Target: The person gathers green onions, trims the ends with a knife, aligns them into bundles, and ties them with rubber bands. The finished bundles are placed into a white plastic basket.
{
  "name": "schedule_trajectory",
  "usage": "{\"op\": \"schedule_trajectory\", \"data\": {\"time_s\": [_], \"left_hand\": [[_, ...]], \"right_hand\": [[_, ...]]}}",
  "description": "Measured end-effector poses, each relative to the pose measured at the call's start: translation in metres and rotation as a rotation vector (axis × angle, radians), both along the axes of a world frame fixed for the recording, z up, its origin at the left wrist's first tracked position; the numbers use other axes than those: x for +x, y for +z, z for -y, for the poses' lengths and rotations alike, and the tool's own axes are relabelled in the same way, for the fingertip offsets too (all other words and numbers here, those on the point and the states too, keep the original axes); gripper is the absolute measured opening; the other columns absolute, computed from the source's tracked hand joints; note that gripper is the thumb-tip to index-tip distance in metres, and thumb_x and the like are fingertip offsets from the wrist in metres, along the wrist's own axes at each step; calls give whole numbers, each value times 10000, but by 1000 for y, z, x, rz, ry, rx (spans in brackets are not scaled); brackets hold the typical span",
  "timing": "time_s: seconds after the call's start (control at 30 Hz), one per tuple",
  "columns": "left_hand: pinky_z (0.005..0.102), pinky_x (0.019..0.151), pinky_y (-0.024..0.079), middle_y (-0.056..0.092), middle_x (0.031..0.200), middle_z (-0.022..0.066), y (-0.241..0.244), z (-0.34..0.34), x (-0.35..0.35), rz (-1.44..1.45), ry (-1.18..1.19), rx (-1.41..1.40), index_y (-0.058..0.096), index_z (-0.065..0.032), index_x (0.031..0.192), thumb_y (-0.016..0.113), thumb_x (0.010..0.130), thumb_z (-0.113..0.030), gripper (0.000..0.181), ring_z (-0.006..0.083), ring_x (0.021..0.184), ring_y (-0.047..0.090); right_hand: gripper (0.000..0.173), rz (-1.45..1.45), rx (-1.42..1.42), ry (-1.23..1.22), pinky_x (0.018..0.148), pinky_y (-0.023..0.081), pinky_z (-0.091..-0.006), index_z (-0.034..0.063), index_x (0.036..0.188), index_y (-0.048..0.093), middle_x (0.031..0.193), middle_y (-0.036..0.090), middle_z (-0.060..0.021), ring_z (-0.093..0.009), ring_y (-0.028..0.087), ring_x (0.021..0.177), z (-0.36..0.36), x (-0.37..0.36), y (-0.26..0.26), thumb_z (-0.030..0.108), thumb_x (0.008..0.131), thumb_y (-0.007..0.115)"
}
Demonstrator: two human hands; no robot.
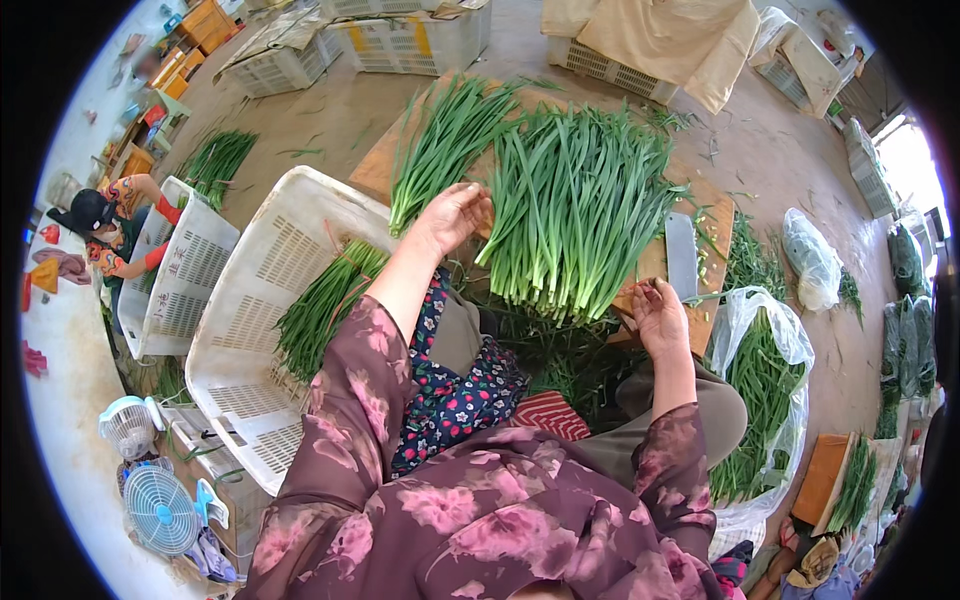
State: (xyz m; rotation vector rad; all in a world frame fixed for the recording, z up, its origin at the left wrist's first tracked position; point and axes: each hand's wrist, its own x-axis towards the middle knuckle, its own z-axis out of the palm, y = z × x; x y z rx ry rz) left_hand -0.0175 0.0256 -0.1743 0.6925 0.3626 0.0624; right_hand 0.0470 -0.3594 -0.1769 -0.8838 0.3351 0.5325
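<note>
A broad pile of green garlic chives (574,210) lies on a wooden board (375,161), its pale cut ends towards me. Beside it on the left lies a smaller bunch of chives (450,142). My left hand (456,214) is over the gap between the two, fingers curled; whether it holds anything is unclear. Near the board's front edge, right of the pale ends, my right hand (658,315) has thumb and fingertips together at what looks like a thin reddish tie. A cleaver's broad blade (681,255) rests on the board just above that hand, beside small cut stem ends (706,244).
At my left stands a white plastic crate (259,247) holding tied chives (330,315). A clear bag of greens (757,397) is at my right. Further left, a co-worker in red gloves (161,225) leans at another crate (184,277). Covered crates (645,45) stand beyond the board.
</note>
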Motion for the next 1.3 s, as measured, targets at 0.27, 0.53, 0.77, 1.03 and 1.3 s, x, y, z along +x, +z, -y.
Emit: {"op": "schedule_trajectory", "data": {"time_s": [0.27,0.53,0.77,1.03,1.3], "left_hand": [[273,764,546,659,975,87,17,36,4,139,27,234,587,-66,1042,627,881,-29,170,180,842,652],[240,696,508,655,907,73,58,114,66,286,-312,435,537,-70,1001,643,867,-30,175,124,773,627],[238,649,492,656,830,49,71,125,75,289,-714,736,559,-37,997,695,837,-89,216,105,707,603],[239,568,464,615,667,16,95,143,80,224,-860,1317,679,7,957,737,773,-95,219,75,615,563],[402,688,499,622,778,178,60,172,44,458,-59,1860,570,13,800,651,770,-85,131,355,785,619]], "right_hand": [[120,533,-375,-177,665,419,-193,92,1009,615,844,602,36,-55,546,763,-20,-10,7,184,932,606],[80,916,-483,17,694,414,-195,27,958,609,817,559,39,-42,478,770,-99,0,42,94,915,611],[177,672,-298,143,751,428,-206,45,1066,529,942,585,7,-62,528,840,-70,-2,25,88,910,602],[258,650,-336,50,678,433,-192,29,1038,448,910,590,-30,-59,542,798,-67,-9,27,52,868,641],[222,821,-533,-16,618,418,-188,61,906,455,827,581,-8,-38,525,716,-73,-25,25,26,846,666]]}}
